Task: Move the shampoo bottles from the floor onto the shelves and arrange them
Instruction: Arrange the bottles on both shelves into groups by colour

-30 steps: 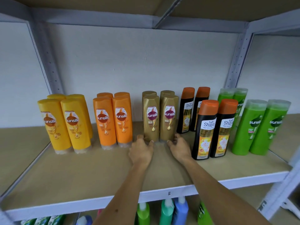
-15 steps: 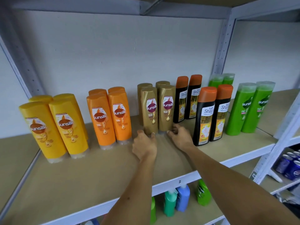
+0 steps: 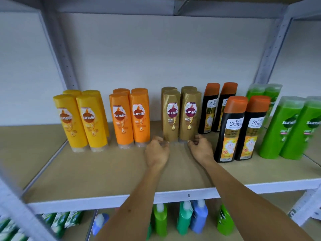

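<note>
Shampoo bottles stand in colour groups on the tan shelf board point(image 3: 104, 173): yellow point(image 3: 81, 122), orange point(image 3: 131, 117), gold point(image 3: 180, 115), black with orange caps point(image 3: 241, 129) and green point(image 3: 291, 129). My left hand point(image 3: 157, 150) rests on the board with loosely curled fingers, its fingertips at the base of the left front gold bottle. My right hand point(image 3: 199, 147) lies the same way at the base of the right front gold bottle. Neither hand grips a bottle.
Grey metal uprights point(image 3: 59, 54) frame the bay, with a white wall behind. On the shelf below stand green, teal and blue bottles point(image 3: 184, 220) and green packs point(image 3: 66, 220) at the left. Bare board lies in front of the bottle rows.
Both hands stay at the gold bottles' bases, a little farther apart, with fingers curled more. The view has swung back to the left and levelled.
</note>
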A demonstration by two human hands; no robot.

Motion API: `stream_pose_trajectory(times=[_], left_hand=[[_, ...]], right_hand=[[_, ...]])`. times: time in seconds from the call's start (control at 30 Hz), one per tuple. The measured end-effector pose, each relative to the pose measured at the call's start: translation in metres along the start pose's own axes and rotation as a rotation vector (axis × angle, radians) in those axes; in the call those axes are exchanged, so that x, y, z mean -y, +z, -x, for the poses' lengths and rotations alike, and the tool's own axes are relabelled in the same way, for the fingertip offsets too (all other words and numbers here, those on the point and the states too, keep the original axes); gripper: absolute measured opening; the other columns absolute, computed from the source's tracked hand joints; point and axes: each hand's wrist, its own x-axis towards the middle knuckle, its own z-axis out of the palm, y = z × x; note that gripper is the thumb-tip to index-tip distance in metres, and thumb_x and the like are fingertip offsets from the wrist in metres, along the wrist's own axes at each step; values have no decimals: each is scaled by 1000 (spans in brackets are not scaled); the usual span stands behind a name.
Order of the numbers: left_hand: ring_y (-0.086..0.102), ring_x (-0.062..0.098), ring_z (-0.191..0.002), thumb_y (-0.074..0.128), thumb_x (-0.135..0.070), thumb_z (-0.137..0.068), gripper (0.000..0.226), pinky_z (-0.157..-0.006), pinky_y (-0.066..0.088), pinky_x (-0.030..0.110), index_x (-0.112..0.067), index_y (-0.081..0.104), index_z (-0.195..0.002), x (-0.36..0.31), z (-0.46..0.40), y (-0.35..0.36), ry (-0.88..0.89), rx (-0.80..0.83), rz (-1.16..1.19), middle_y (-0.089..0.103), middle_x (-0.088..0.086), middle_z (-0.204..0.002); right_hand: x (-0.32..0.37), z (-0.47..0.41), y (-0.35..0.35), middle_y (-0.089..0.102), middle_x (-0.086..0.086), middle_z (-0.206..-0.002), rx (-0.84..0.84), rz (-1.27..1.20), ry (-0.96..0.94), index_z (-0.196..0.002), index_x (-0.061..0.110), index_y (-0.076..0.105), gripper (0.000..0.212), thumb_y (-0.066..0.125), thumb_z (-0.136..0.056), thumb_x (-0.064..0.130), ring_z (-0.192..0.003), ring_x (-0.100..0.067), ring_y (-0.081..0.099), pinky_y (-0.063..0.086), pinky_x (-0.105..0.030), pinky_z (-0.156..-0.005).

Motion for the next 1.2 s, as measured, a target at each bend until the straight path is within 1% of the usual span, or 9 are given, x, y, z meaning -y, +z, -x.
stream_pose_trajectory(times=[0.23, 0.4, 0.57, 0.67, 0.77, 0.87, 1.0, 1.1, 1.2], left_hand=[[65, 13, -89, 61, -15, -84, 12, -77, 46, 23, -25, 65, -83, -1, 19, 5, 55, 19, 50, 68, -8, -84], [64, 8, -84, 66, -9, -82, 8, -79, 45, 19, -17, 68, -84, -21, 51, 21, 29, -12, 172, 69, -4, -85], [65, 4, -84, 70, -13, -83, 8, -72, 44, 12, -13, 70, -91, -53, 82, 53, 20, 41, 278, 72, -3, -88], [65, 5, -88, 73, -13, -81, 18, -70, 45, 5, -14, 67, -98, -75, 101, 78, 16, 97, 351, 71, 0, -94], [64, 10, -100, 78, -16, -78, 42, -88, 51, 20, -12, 60, -115, -90, 112, 101, 2, 101, 415, 68, 4, -106], [64, 12, -101, 81, -23, -74, 54, -91, 52, 30, -13, 57, -120, -99, 118, 116, -25, -3, 389, 68, 2, -106], [65, 11, -96, 82, -26, -72, 51, -88, 54, 31, -15, 59, -116, -107, 121, 128, -37, -137, 287, 70, 0, -102], [66, 13, -94, 81, -25, -74, 46, -87, 53, 31, -14, 60, -114, -112, 119, 133, -48, -190, 184, 70, 0, -100], [67, 14, -93, 80, -25, -74, 43, -87, 53, 34, -15, 60, -111, -113, 112, 138, -64, -206, 159, 71, 0, -99]], right_hand=[[-1, 29, -21, 67, -13, -115, 120, 78, -166, -124, 9, 56, 39, 61, -86, 16, -111, -30, 60, 45, -30, -90], [-24, 59, -56, 66, -6, -117, 297, 43, -279, -128, 13, 56, 45, 63, -85, 22, -110, -20, 61, 46, -26, -94], [-60, 73, -107, 71, 4, -94, 354, -132, -360, -103, 15, 69, 17, 64, -87, 17, -89, -7, 65, 52, -23, -82], [-85, 69, -136, 71, 8, -82, 215, -197, -342, -89, 19, 71, 10, 63, -86, 13, -78, -3, 65, 50, -20, -72], [-106, 61, -158, 71, 3, -82, -55, -142, -337, -88, 16, 70, 10, 62, -85, 10, -77, -14, 65, 51, -30, -72], [-118, 52, -169, 65, -4, -101, -188, -58, -326, -105, 12, 65, 20, 62, -86, 10, -97, -23, 60, 49, -39, -85], [-118, 40, -174, 54, -9, -121, -61, -10, -254, -131, 12, 44, 48, 64, -87, 17, -107, -26, 56, 46, -36, -87], [-111, 25, -175, 52, -12, -130, 40, -34, -154, -140, 8, 30, 63, 64, -88, 22, -112, -31, 57, 45, -37, -88], [-107, 10, -175, 63, -10, -118, 108, -49, -89, -126, 10, 42, 45, 63, -89, 23, -109, -31, 59, 46, -35, -80]])
